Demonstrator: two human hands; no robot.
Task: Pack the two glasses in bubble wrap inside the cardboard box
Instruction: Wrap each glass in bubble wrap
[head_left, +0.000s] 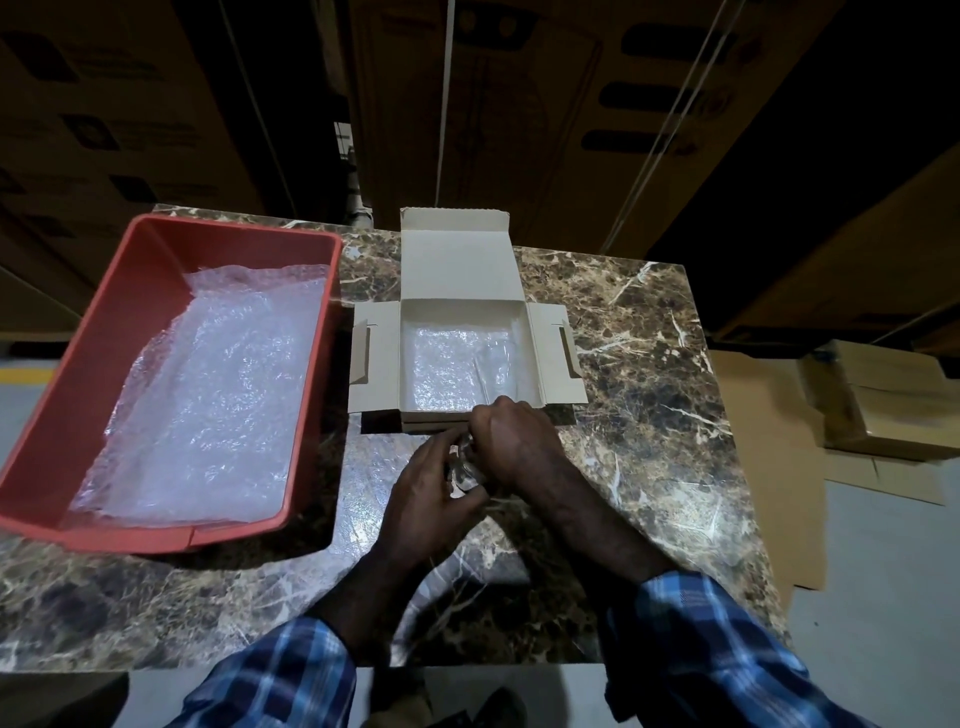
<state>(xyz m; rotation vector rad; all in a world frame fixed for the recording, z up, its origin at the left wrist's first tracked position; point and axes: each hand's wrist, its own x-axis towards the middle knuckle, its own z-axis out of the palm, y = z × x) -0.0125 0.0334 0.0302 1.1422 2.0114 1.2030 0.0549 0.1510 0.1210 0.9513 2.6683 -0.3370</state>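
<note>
On the marble-patterned desk (649, 389) an open cardboard box (462, 270) stood with its lid flap raised at the far side and its two side flaps spread flat. A sheet of bubble wrap (441, 369) lined the bottom of the box, and along its right side lay what looked like a clear glass (493, 364), though its outline was faint. Just in front of the box's near wall, both hands met over the desk. The left hand (431, 499) and the right hand (511, 441) had their fingers curled around a small clear object (462, 470) between them, which appeared to be the second glass; most of it was hidden by the hands, so its exact shape could not be told. A thin sheet of clear wrap (374, 499) lay spread on the desk beneath and around the hands. To the left of the box, a red plastic bin (104, 364) sat on the desk, holding a pile of bubble wrap sheets (208, 395). Both forearms wore blue plaid sleeves (727, 654). Brown cartons (878, 400) lay on the floor to the right of the desk.
</note>
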